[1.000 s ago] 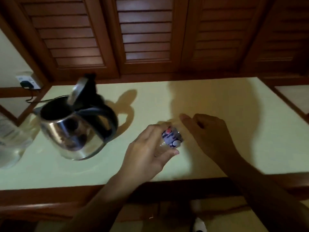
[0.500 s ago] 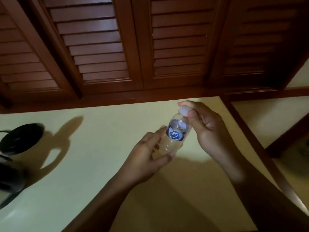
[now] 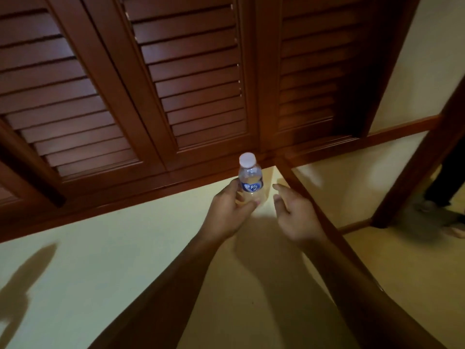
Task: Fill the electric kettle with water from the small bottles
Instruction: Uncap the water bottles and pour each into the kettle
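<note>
A pale yellow-green countertop (image 3: 100, 260) is stretching out under the hands, edged in dark wood, with brown louvred shutters (image 3: 151, 84) standing behind it. The small bottle (image 3: 250, 181) is standing upright near the counter's back right corner, just in front of the shutters, its white cap (image 3: 247, 159) on. Right of the bottle, past a wooden post, dark trouser legs and a foot (image 3: 450, 202) are showing, cut off by the frame. Left of the bottle, a long shadow is lying across the counter; its source is out of view. The left hand (image 3: 230, 210) is gripping the bottle's lower half. The right hand (image 3: 293, 212) is hovering just beside the bottle, fingers loosely spread, holding nothing.
</note>
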Motion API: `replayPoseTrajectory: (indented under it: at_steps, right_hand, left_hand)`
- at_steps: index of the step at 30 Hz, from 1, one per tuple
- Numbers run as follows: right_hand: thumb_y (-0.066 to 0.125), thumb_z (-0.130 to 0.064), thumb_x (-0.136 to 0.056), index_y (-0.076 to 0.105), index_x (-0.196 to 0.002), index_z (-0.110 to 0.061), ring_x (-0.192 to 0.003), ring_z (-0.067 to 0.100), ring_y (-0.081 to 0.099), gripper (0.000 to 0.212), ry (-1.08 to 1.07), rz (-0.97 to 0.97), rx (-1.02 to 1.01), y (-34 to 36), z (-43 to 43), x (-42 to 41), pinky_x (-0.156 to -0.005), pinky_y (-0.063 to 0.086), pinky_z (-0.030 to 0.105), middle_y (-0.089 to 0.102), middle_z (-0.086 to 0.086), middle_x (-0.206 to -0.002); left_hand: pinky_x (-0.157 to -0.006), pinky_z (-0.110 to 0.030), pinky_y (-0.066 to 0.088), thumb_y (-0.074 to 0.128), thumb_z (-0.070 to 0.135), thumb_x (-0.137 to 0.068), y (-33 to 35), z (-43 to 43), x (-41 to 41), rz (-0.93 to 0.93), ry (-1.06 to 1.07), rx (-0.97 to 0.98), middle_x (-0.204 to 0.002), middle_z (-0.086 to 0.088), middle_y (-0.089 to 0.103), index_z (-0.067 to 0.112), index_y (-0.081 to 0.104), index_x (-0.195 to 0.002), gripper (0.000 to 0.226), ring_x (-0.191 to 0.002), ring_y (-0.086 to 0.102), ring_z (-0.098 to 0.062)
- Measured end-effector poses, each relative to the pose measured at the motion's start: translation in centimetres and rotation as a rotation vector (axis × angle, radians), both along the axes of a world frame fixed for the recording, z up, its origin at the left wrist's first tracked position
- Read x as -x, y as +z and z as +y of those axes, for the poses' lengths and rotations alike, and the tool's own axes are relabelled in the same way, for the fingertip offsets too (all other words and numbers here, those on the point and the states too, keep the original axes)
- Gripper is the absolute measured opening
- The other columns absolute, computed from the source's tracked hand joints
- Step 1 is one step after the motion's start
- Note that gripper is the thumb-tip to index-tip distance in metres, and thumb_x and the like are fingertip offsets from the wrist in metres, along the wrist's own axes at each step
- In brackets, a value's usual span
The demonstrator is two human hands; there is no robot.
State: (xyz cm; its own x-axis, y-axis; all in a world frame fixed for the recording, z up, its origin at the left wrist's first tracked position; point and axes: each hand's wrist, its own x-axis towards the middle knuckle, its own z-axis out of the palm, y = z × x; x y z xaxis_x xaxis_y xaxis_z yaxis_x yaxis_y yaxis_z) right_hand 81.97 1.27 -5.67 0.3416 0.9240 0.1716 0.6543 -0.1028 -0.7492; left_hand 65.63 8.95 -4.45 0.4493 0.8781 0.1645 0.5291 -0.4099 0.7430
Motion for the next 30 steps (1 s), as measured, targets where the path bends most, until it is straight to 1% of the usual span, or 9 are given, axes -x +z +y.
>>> replayPoseTrajectory:
  at_steps: [2,4,7,9,12,19,22,27,30]
  right_hand:
    - [0.032,-0.034,-0.102,0.051,-0.143,-0.006,-0.135,0.033,0.049,0.053,0.028,-0.133,0.115,-1.4,0.8,-1.4,-0.113,0.026,0.033,0.057,0.014,-0.143]
    - [0.027,-0.038,-0.095,0.051,-0.140,0.002,-0.133,0.037,0.050,0.065,0.070,-0.194,0.124,-2.8,1.4,-2.4,-0.117,0.021,0.040,0.058,0.020,-0.139]
    - [0.021,-0.039,-0.092,0.053,-0.136,0.005,-0.132,0.039,0.052,0.071,0.109,-0.308,0.119,-4.3,2.1,-2.9,-0.117,0.027,0.051,0.058,0.023,-0.136]
    - [0.011,-0.047,-0.087,0.047,-0.142,0.004,-0.138,0.036,0.045,0.083,0.134,-0.351,0.180,-4.1,2.3,-2.8,-0.120,0.022,0.049,0.053,0.022,-0.143]
    - [0.007,-0.055,-0.085,0.041,-0.146,0.000,-0.143,0.032,0.039,0.089,0.120,-0.330,0.187,-4.1,2.7,-3.0,-0.123,0.016,0.044,0.049,0.019,-0.147]
    - [0.009,-0.058,-0.091,0.038,-0.151,-0.006,-0.148,0.027,0.034,0.084,0.111,-0.324,0.159,-4.5,2.7,-3.0,-0.121,0.007,0.035,0.044,0.014,-0.155]
    - [0.019,-0.052,-0.095,0.033,-0.154,-0.009,-0.150,0.025,0.030,0.074,0.101,-0.319,0.182,-4.5,2.8,-3.1,-0.122,0.005,0.034,0.039,0.011,-0.158]
    - [0.011,-0.062,-0.091,0.033,-0.154,-0.010,-0.149,0.023,0.030,0.084,0.108,-0.292,0.180,-4.3,2.6,-3.1,-0.123,0.008,0.036,0.039,0.010,-0.159]
    - [0.016,-0.061,-0.091,0.041,-0.150,-0.006,-0.145,0.027,0.038,0.084,0.103,-0.255,0.117,-3.8,2.3,-2.9,-0.122,0.014,0.036,0.046,0.014,-0.153]
  left_hand:
    - [-0.078,-0.029,0.056,0.073,0.038,-0.094,-0.4,2.0,-2.2,0.009,0.006,-0.013,-0.121,0.006,0.066,0.025,0.057,-0.137,0.048,-0.096,0.065,-0.009]
    - [-0.080,-0.032,0.054,0.073,0.035,-0.094,-0.7,3.8,-4.1,0.006,-0.004,-0.017,-0.120,0.003,0.067,0.024,0.058,-0.135,0.045,-0.096,0.065,-0.013]
    - [-0.084,-0.034,0.055,0.074,0.033,-0.093,-1.0,5.8,-6.6,0.028,-0.024,0.019,-0.116,0.002,0.070,0.022,0.058,-0.134,0.045,-0.098,0.066,-0.016]
    - [-0.086,-0.038,0.058,0.075,0.035,-0.092,-1.3,6.9,-7.6,0.057,-0.021,0.029,-0.114,0.000,0.071,0.022,0.059,-0.133,0.046,-0.097,0.067,-0.017]
    - [-0.085,-0.043,0.059,0.076,0.035,-0.090,-1.9,8.4,-8.4,0.067,-0.023,0.024,-0.105,0.000,0.071,0.022,0.060,-0.128,0.043,-0.091,0.068,-0.018]
    - [-0.078,-0.038,0.058,0.077,0.033,-0.090,-1.8,10.4,-9.3,0.052,-0.004,0.056,-0.093,0.003,0.072,0.020,0.063,-0.118,0.034,-0.080,0.066,-0.011]
    - [-0.077,-0.037,0.059,0.079,0.033,-0.088,-2.1,10.8,-9.4,0.052,-0.008,0.077,-0.091,0.004,0.070,0.021,0.064,-0.115,0.033,-0.080,0.067,-0.011]
    - [-0.085,-0.036,0.060,0.080,0.032,-0.088,-2.0,10.4,-9.0,0.061,-0.018,0.104,-0.106,0.006,0.068,0.021,0.061,-0.131,0.048,-0.096,0.069,-0.014]
    - [-0.083,-0.020,0.053,0.082,0.033,-0.088,-1.8,9.0,-7.3,0.037,0.029,0.106,-0.121,0.006,0.067,0.022,0.057,-0.143,0.062,-0.105,0.066,-0.011]
